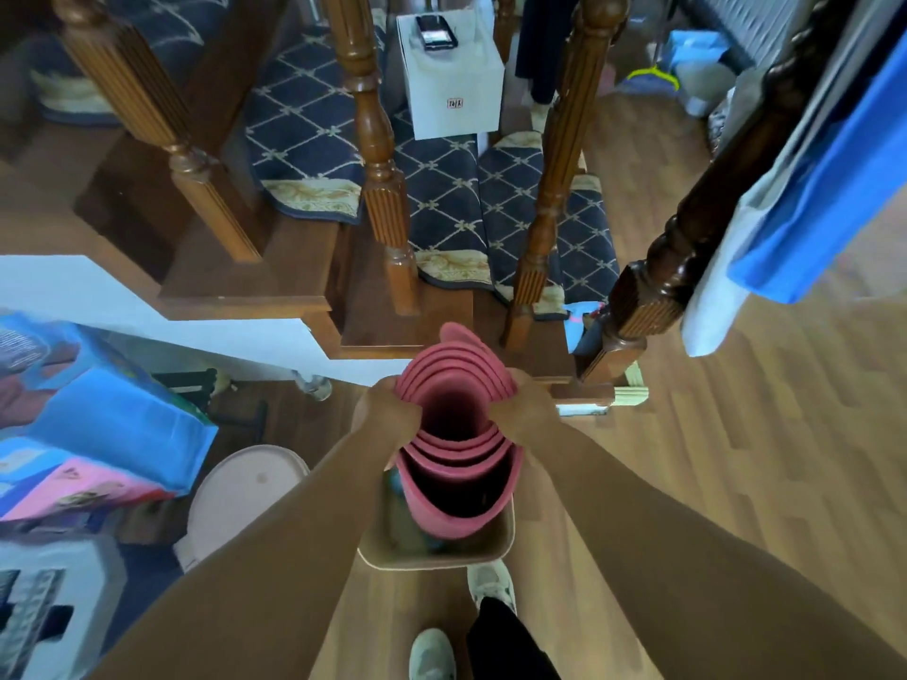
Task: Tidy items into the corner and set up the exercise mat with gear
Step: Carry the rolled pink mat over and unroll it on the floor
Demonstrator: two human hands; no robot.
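A rolled pink exercise mat [461,488] stands on end, and I look straight down into its open spiral. Its lower end sits inside a beige bin [491,549] on the floor. My left hand [385,409] grips the top rim of the roll on the left side. My right hand [522,404] grips the rim on the right side. Both hands have fingers curled over the mat's edge. A dark greenish item lies in the bin beside the mat, mostly hidden.
A wooden staircase with turned balusters [378,154] and patterned blue carpet rises just ahead. A white box [451,85] stands on a step. Blue and pink packages [98,424] and a round beige lid [245,493] crowd the left. Wood floor [736,458] spreads to the right.
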